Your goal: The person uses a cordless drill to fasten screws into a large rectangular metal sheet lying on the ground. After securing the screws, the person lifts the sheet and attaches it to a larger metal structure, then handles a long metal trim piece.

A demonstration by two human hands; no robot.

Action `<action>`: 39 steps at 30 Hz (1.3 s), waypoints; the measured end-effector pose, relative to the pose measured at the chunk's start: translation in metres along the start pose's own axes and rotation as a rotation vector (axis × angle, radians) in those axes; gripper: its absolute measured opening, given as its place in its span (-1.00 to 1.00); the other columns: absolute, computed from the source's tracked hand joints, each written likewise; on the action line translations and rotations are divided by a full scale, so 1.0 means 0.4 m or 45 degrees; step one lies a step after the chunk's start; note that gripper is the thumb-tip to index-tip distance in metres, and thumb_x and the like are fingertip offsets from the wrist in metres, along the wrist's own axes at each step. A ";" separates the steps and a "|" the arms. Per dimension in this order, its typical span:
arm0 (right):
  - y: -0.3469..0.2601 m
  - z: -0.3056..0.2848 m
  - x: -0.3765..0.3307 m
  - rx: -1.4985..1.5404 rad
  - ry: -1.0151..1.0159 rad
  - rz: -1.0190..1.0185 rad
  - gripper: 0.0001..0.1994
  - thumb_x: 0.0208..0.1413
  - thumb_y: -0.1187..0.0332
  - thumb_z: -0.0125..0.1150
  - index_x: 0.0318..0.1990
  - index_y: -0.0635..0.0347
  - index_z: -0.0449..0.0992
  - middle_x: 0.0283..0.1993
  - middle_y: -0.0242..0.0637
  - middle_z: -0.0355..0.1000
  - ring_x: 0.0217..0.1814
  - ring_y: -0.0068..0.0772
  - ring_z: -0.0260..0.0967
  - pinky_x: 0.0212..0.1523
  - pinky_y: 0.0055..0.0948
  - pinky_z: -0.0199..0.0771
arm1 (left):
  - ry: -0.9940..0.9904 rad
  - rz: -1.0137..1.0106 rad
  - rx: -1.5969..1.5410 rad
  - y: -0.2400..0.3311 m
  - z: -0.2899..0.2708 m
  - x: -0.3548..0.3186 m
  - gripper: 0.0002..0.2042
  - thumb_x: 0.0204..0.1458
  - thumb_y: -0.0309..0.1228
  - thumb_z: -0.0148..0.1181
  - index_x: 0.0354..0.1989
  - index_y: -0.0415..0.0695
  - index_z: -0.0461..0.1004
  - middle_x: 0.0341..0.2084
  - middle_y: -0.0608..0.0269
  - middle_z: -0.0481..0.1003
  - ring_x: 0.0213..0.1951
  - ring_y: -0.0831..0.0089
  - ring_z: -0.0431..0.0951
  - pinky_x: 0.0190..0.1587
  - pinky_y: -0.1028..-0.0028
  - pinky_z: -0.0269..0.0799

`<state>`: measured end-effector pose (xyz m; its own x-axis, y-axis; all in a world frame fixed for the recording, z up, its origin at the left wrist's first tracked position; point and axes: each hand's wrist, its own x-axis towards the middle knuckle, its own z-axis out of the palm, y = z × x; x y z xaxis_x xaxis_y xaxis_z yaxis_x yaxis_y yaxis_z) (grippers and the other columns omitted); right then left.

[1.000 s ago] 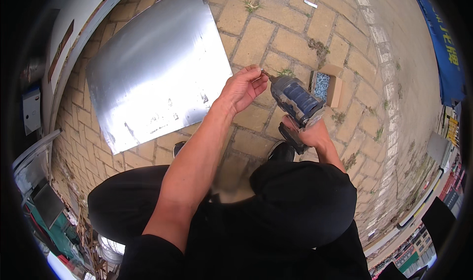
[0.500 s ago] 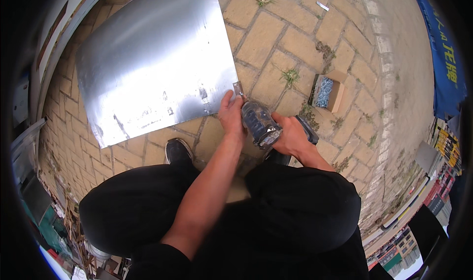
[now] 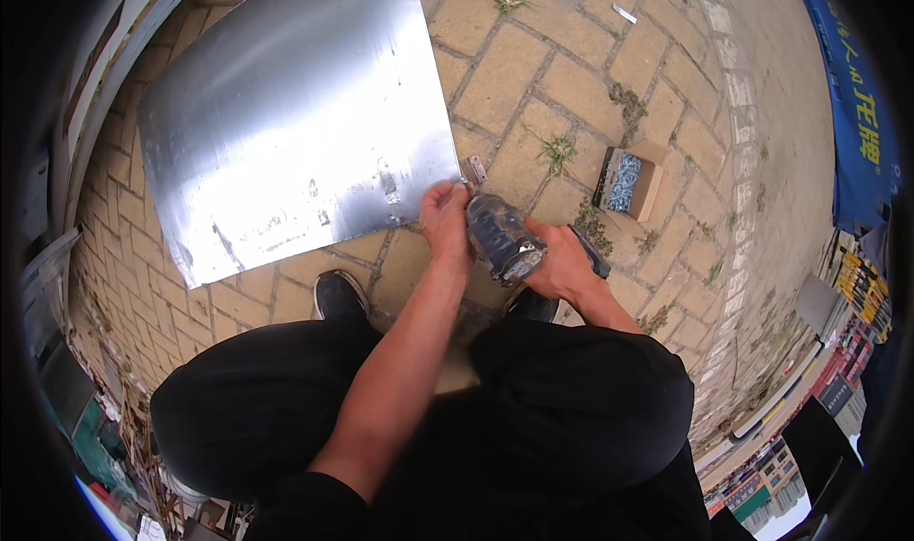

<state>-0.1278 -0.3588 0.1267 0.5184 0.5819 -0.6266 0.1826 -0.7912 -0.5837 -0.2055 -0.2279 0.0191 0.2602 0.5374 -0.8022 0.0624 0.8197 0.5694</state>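
A crouching person's right hand (image 3: pixel 564 267) gripped a dark power drill (image 3: pixel 503 238), its nose aimed at a small metal hinge (image 3: pixel 474 170) at the lower right corner of a smooth, dull-shining metal sheet (image 3: pixel 295 122) lying flat on rough brick paving (image 3: pixel 533 74). The left hand (image 3: pixel 446 219) had its fingers pinched at the sheet's edge. Open paving spread beyond the sheet's right edge, where a cardboard box of screws (image 3: pixel 628 181) sat nearby.
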 end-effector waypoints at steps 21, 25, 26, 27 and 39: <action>0.211 -0.040 -0.096 1.486 0.016 -0.183 -0.57 -0.03 0.37 0.34 0.01 0.32 0.44 -0.45 -0.34 0.41 -0.48 -0.51 0.30 -0.41 -0.52 0.26 | -0.306 0.982 1.772 0.097 0.075 0.028 -0.71 0.02 -0.37 0.28 -0.10 -0.20 0.51 -0.36 0.09 0.62 -0.31 0.18 0.62 -0.20 0.25 0.52; 0.198 -0.036 -0.100 1.528 0.093 -0.241 -0.59 -0.02 0.39 0.33 0.01 0.31 0.44 -0.48 -0.34 0.40 -0.49 -0.51 0.30 -0.42 -0.53 0.25 | -0.409 0.772 2.506 0.117 0.167 0.078 -0.64 -0.01 -0.30 0.31 -0.08 -0.24 0.50 -0.28 -0.09 0.61 -0.15 -0.01 0.62 -0.08 0.17 0.53; 0.200 -0.034 -0.104 1.518 0.107 -0.247 -0.59 -0.02 0.39 0.32 0.01 0.32 0.44 -0.48 -0.34 0.39 -0.50 -0.51 0.30 -0.42 -0.53 0.24 | -0.426 0.723 2.610 0.109 0.180 0.087 -0.63 -0.01 -0.29 0.31 -0.08 -0.25 0.49 -0.27 -0.11 0.61 -0.13 -0.01 0.62 -0.07 0.17 0.53; 0.200 -0.032 -0.105 1.507 0.120 -0.255 -0.59 -0.02 0.39 0.32 0.01 0.32 0.43 -0.48 -0.34 0.39 -0.50 -0.51 0.30 -0.42 -0.53 0.24 | -0.427 0.738 2.606 0.107 0.185 0.096 -0.64 -0.01 -0.28 0.29 -0.10 -0.27 0.49 -0.28 -0.12 0.61 -0.13 -0.01 0.63 -0.06 0.17 0.53; 0.200 -0.023 -0.116 1.397 0.108 -0.176 -0.61 0.00 0.44 0.28 0.01 0.34 0.44 -0.48 -0.38 0.37 -0.47 -0.55 0.29 -0.41 -0.53 0.27 | -0.388 0.752 1.841 0.114 0.110 0.071 -0.79 0.07 -0.44 0.12 -0.13 -0.20 0.50 -0.31 0.06 0.61 -0.27 0.25 0.63 -0.21 0.32 0.52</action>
<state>-0.1297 -0.4507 0.1139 0.6141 0.6041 -0.5079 -0.5740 -0.0998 -0.8127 -0.1528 -0.1842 0.0302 0.7419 0.4944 -0.4529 0.6638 -0.4466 0.5999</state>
